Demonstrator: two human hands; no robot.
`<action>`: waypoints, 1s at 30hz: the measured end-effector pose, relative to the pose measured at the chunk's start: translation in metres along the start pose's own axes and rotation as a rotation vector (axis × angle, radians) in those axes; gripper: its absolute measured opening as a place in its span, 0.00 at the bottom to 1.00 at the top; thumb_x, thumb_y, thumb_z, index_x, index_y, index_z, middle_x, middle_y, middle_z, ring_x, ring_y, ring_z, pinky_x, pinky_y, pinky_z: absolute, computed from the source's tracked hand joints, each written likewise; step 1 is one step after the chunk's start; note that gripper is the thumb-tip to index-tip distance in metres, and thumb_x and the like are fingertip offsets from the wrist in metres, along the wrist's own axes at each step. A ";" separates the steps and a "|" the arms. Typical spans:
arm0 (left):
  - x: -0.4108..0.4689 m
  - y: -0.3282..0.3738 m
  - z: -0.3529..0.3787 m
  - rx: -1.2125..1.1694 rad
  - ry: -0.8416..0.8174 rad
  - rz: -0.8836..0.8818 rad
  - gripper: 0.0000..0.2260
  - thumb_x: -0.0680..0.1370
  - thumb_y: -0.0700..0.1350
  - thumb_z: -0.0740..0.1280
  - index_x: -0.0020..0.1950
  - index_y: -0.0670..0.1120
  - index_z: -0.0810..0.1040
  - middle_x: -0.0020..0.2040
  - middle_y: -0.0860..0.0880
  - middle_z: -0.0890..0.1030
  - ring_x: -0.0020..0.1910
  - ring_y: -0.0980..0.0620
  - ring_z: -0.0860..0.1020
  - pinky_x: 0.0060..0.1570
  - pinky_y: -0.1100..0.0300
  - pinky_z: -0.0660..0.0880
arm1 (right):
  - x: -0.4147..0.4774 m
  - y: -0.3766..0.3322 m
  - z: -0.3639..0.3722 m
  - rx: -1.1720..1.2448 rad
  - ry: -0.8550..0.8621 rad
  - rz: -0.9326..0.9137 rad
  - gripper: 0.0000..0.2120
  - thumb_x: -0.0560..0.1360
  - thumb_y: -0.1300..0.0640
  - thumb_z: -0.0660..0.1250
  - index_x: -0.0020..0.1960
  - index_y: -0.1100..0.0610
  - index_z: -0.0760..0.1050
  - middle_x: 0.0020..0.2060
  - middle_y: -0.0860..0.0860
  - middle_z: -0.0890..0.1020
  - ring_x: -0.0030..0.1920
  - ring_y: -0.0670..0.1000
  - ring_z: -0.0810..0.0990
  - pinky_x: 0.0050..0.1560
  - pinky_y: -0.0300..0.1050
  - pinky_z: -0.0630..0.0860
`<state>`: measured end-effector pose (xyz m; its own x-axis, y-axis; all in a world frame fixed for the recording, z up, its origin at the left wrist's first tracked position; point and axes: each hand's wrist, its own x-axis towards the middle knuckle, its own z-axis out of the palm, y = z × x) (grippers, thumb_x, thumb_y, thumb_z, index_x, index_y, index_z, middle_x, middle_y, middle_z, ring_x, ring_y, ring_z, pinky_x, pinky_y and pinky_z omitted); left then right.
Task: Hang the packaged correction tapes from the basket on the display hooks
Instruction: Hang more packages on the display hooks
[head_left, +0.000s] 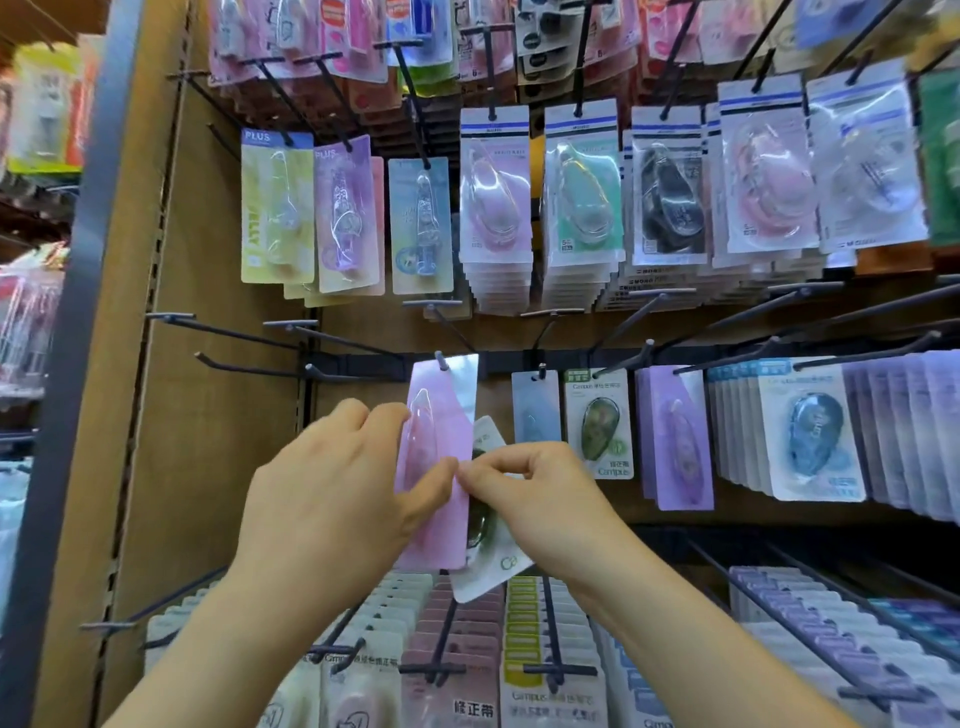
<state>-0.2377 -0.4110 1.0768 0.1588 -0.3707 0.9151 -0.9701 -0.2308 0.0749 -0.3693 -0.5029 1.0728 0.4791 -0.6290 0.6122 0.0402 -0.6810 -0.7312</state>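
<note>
Left hand (332, 488) and right hand (535, 499) are pinched onto a pink carded correction tape (441, 415). Its top is threaded on a dark wire hook (442, 360).

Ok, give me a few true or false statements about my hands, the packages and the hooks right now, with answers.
1. Both the left hand and the right hand touch the pink package. True.
2. The pink package's top is at a hook tip. True.
3. The pink package is the only one at the hands. False: a white package shows behind it.
4. The hooks left of the pink package are full. False: those hooks are bare.
</note>
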 end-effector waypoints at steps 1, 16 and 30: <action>0.002 -0.001 0.003 -0.072 -0.027 -0.014 0.24 0.70 0.68 0.57 0.59 0.56 0.71 0.41 0.53 0.75 0.41 0.50 0.76 0.36 0.55 0.72 | 0.000 0.001 0.001 -0.022 0.015 -0.005 0.11 0.78 0.51 0.68 0.42 0.53 0.86 0.43 0.45 0.86 0.50 0.50 0.83 0.47 0.41 0.78; 0.090 -0.007 0.141 -0.080 -0.281 -0.073 0.28 0.77 0.53 0.68 0.72 0.47 0.62 0.54 0.41 0.82 0.48 0.39 0.81 0.38 0.54 0.71 | 0.012 0.043 -0.055 -0.036 0.180 0.141 0.36 0.72 0.59 0.76 0.73 0.44 0.62 0.56 0.49 0.83 0.52 0.49 0.84 0.45 0.41 0.81; 0.121 0.000 0.189 -0.085 -0.457 -0.155 0.26 0.78 0.51 0.69 0.70 0.45 0.62 0.50 0.44 0.80 0.46 0.43 0.78 0.39 0.53 0.70 | 0.005 0.056 -0.076 0.320 0.175 0.252 0.11 0.77 0.58 0.71 0.57 0.50 0.76 0.51 0.53 0.85 0.46 0.54 0.87 0.38 0.50 0.83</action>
<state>-0.1837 -0.6253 1.1124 0.3488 -0.6992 0.6240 -0.9370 -0.2476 0.2463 -0.4313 -0.5725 1.0573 0.3539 -0.8334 0.4244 0.2239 -0.3651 -0.9036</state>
